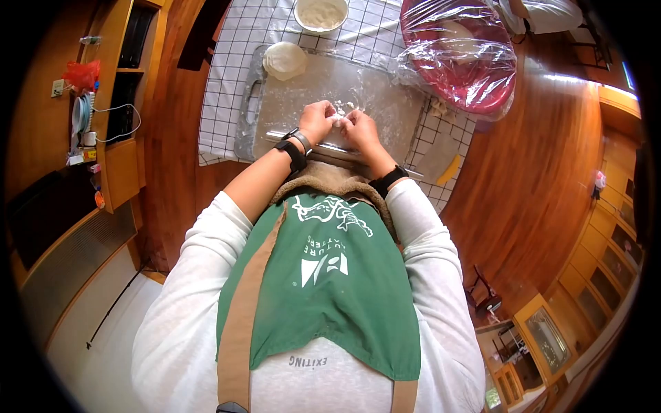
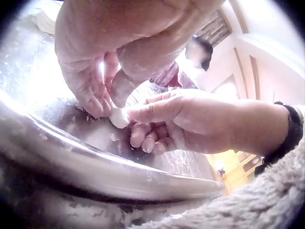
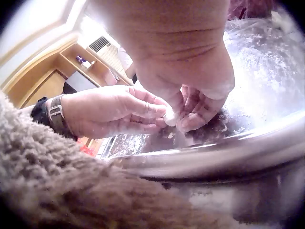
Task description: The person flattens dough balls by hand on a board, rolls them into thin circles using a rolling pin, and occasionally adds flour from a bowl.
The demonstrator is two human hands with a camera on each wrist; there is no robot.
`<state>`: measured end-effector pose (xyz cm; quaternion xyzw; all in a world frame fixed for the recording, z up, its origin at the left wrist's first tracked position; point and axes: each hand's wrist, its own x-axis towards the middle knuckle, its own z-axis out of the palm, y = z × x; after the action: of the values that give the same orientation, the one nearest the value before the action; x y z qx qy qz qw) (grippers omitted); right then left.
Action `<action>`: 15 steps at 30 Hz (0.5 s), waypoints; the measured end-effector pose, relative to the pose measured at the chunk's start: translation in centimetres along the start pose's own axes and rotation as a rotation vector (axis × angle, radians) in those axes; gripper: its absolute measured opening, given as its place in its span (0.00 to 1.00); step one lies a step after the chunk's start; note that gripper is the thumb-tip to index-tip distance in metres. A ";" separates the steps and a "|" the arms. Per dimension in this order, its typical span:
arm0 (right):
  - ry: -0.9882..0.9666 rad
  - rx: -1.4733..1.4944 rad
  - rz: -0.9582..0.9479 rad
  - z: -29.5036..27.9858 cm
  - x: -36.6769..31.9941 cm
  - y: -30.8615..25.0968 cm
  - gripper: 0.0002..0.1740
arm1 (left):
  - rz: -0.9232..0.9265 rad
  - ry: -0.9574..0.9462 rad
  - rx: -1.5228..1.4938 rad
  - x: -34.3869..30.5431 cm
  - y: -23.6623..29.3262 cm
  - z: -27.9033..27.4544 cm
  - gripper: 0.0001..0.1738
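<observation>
Both hands meet over a floured steel board (image 1: 310,76), near its front edge. My left hand (image 1: 318,122) and my right hand (image 1: 361,131) pinch a small white piece of dough (image 2: 119,118) between thumbs and fingertips. Up close in the right wrist view, the dough piece (image 3: 170,118) is partly covered by the fingers. Flour whitens the fingertips of both hands. White crumbs (image 1: 341,107) lie on the board just beyond them. At the board's far left corner sits a pile of flat, round white dough wrappers (image 1: 284,60).
A white bowl (image 1: 321,27) of pale contents stands behind the board. Plastic film covers a red basin (image 1: 506,93) at the back right. On the checked tablecloth (image 1: 220,89) to the right lies a scraper (image 1: 439,160) with a yellow edge. Another person (image 1: 547,15) is at the far right.
</observation>
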<state>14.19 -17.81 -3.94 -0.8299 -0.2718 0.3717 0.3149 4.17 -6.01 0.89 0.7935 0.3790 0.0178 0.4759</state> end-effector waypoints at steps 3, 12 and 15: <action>0.092 0.157 0.002 0.8 0.5 0.5 0.06 | -0.002 -0.044 0.032 0.0 0.2 0.0 0.08; 0.057 0.239 -0.020 0.2 0.0 -0.2 0.06 | 0.073 -0.068 0.101 -0.1 -0.7 0.3 0.13; -0.004 0.228 0.010 -0.1 -0.1 -0.8 0.06 | 0.109 -0.061 0.126 0.0 -0.9 0.4 0.12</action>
<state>14.05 -17.46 -3.26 -0.7892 -0.2241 0.4037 0.4049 3.77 -6.07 -0.01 0.8416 0.3209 -0.0043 0.4344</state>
